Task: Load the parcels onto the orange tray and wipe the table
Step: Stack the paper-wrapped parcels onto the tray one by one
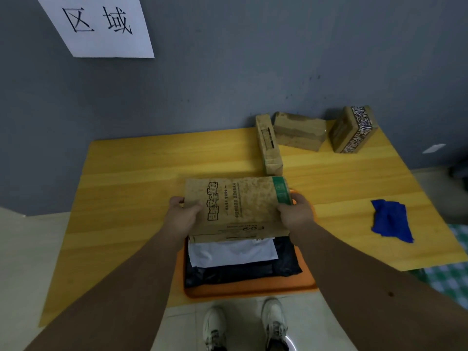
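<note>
White sign (two black characters) on grey wall; white shoes.
</note>
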